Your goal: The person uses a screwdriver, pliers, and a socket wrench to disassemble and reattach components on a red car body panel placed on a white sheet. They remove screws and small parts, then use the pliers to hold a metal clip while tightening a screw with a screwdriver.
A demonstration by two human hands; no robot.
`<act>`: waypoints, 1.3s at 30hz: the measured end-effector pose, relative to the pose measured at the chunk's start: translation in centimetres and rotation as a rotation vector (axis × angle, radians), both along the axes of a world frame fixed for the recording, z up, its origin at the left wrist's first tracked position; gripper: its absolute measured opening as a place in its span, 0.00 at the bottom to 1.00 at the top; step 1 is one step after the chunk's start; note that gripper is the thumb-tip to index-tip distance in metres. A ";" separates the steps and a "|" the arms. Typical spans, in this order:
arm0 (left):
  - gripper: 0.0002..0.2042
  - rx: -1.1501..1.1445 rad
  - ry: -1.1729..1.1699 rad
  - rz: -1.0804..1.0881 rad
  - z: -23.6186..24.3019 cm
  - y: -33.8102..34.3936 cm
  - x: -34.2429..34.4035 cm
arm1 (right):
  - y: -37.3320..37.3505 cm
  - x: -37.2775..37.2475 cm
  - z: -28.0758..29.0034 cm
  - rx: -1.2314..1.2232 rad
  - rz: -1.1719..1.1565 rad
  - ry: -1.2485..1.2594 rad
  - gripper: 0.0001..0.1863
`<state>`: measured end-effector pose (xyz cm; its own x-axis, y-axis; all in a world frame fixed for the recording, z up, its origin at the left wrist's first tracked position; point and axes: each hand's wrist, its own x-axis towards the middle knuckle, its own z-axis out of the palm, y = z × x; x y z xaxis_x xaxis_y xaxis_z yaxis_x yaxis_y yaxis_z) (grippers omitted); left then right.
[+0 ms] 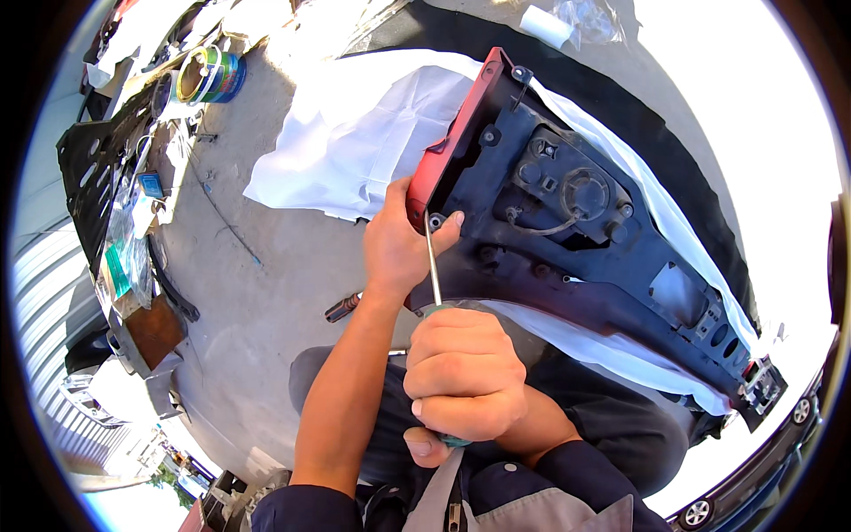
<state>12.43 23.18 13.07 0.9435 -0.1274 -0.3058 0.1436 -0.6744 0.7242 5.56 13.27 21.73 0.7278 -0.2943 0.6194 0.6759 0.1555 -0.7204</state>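
A car body panel, apparently a fender (532,306), lies with its dark inner side up and a red edge along its left. Mounted on it is a black unit (567,191) with a round cap and a thin hose. My left hand (399,239) grips the panel's lower left corner, fingers behind the red edge and thumb on the dark side. Wrapped round the handle of a screwdriver (433,266) is my right hand (465,372), which hides most of that handle. The shaft points up into the corner beside my left thumb; its tip is hard to make out.
White sheeting (355,133) and a black mat (425,35) lie under the panel. A second screwdriver (343,307) rests on the floor beside my left forearm. At the far left are a can (211,75) and a dark perforated panel (93,168). Cars stand at the lower right.
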 end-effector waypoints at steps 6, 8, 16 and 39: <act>0.37 0.041 -0.055 0.002 -0.3 0.4 -0.3 | -1.4 -0.4 -0.3 0.144 -0.012 -0.034 0.11; 0.36 0.063 -0.062 0.000 -0.4 0.4 -0.3 | -1.6 -0.7 -0.6 0.169 -0.021 -0.037 0.12; 0.34 0.079 -0.129 -0.029 -0.3 0.1 -0.4 | -2.0 -1.8 -1.5 0.209 -0.006 -0.039 0.13; 0.28 0.152 -0.201 -0.152 1.5 -0.9 -1.3 | -5.4 -3.6 -2.4 0.371 -0.194 0.086 0.18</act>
